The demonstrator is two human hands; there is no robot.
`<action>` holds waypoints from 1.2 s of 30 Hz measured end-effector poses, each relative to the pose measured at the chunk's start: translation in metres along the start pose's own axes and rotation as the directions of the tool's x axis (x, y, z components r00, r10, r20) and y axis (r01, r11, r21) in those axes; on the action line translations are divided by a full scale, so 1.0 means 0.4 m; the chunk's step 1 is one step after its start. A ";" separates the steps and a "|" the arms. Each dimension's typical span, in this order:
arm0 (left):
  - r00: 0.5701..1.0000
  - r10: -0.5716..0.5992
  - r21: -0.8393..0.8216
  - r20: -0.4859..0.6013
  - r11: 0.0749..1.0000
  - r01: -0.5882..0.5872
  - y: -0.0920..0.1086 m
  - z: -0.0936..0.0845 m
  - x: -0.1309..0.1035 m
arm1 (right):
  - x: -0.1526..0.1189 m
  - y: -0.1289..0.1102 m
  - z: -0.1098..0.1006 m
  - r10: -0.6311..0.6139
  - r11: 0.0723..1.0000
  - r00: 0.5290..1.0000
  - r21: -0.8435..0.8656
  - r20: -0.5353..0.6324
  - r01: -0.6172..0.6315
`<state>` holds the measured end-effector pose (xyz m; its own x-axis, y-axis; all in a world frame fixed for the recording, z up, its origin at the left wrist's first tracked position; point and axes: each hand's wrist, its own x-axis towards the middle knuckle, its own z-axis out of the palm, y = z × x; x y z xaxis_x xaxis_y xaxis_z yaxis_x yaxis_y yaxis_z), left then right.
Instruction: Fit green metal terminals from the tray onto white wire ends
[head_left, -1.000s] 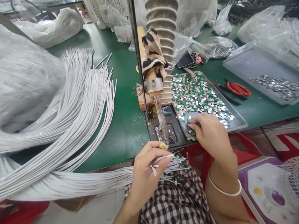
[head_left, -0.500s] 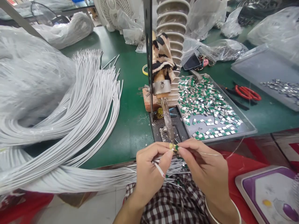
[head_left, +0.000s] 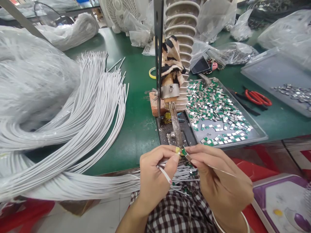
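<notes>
My left hand (head_left: 155, 174) pinches the end of a thin white cable (head_left: 165, 174) just under the tip of a fixed soldering iron (head_left: 175, 124). My right hand (head_left: 218, 181) meets it, holding a small green connector board (head_left: 184, 151) and a thin strand of solder wire (head_left: 218, 169) at the cable end. Finished cables with green ends lie across my lap behind the hands. A metal tray (head_left: 257, 134) of several green-and-silver boards sits just right of the iron.
A big sheaf of white cables (head_left: 80, 116) covers the green table's left side, beside plastic bags. Red scissors (head_left: 258, 97), a phone (head_left: 200, 66), a clear tray (head_left: 272, 69), a fan (head_left: 121, 9) and a ribbed white column (head_left: 183, 29) stand further back. A purple-rimmed device (head_left: 282, 200) sits lower right.
My right hand left the tray, where it was picking among boards, and came to the left hand with a green board. Over the last half second it tilted slightly at the iron tip.
</notes>
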<state>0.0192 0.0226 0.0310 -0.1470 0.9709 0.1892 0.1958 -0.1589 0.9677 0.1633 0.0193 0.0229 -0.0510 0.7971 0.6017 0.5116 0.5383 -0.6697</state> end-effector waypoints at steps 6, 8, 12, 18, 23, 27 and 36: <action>1.000 0.002 -0.021 -0.011 1.000 -0.002 0.007 -0.004 0.001 | 0.019 -0.009 0.008 -0.055 0.998 0.998 -0.012 -0.008 0.055; 1.000 -0.006 -0.038 -0.009 0.999 0.006 0.005 -0.005 -0.001 | 0.021 -0.011 0.008 -0.062 0.998 0.998 -0.020 -0.014 0.062; 0.999 -0.029 -0.081 0.015 0.996 0.030 -0.004 -0.008 -0.008 | 0.019 -0.012 0.003 -0.055 0.998 0.998 0.006 -0.005 0.055; 0.998 -0.031 -0.086 0.047 0.996 0.035 -0.014 -0.012 -0.017 | 0.010 -0.008 -0.010 0.063 0.973 0.995 0.219 0.074 -0.077; 0.991 0.004 -0.004 0.134 1.000 -0.003 -0.018 -0.013 -0.015 | 0.022 0.006 -0.006 0.215 0.972 0.963 0.057 0.164 -0.227; 0.970 -0.070 -0.020 0.235 0.997 0.077 -0.018 -0.015 -0.006 | 0.023 0.009 0.005 0.133 0.990 0.979 0.015 0.153 -0.137; 0.971 -0.146 -0.226 0.190 0.956 0.188 -0.022 -0.016 0.002 | -0.011 0.010 0.009 0.057 0.996 0.998 0.077 -0.035 -0.054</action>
<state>0.0113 0.0238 0.0238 0.0125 0.9999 0.0109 -0.0600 -0.0102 0.9981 0.1625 0.0189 0.0161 0.0084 0.8165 0.5773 0.4460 0.5137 -0.7330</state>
